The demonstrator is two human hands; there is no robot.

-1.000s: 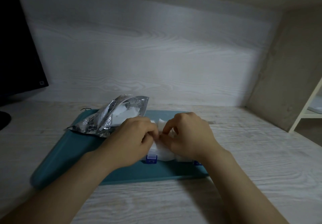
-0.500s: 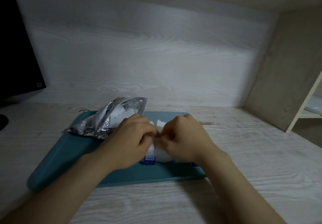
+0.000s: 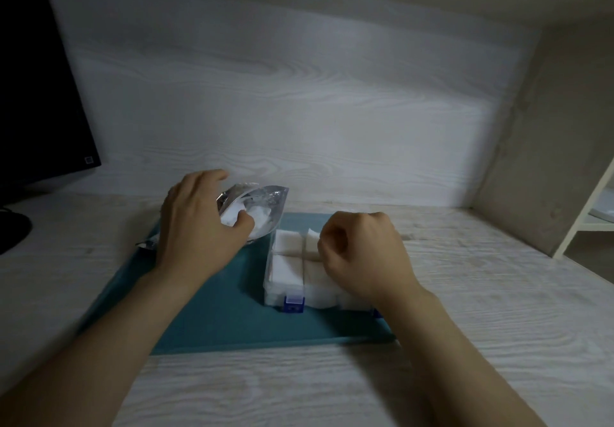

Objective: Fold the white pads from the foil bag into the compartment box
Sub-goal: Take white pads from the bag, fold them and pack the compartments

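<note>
Teal mat (image 3: 216, 313) on a pale wood tabletop (image 3: 498, 293) carries a foil bag (image 3: 269, 201) at back left and a clear compartment box (image 3: 275, 296) just right of it, white pads (image 3: 287, 244) filling its cells. The left hand (image 3: 196, 230) grips the bag's open mouth, thumb on the pads inside. The right hand (image 3: 365, 253) is curled over the box's right side; whether it pinches a pad cannot be told.

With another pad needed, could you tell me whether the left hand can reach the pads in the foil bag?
Likely yes: the left hand is at the open mouth of the foil bag, thumb on the white pads; the right hand is over the compartment box.
</note>
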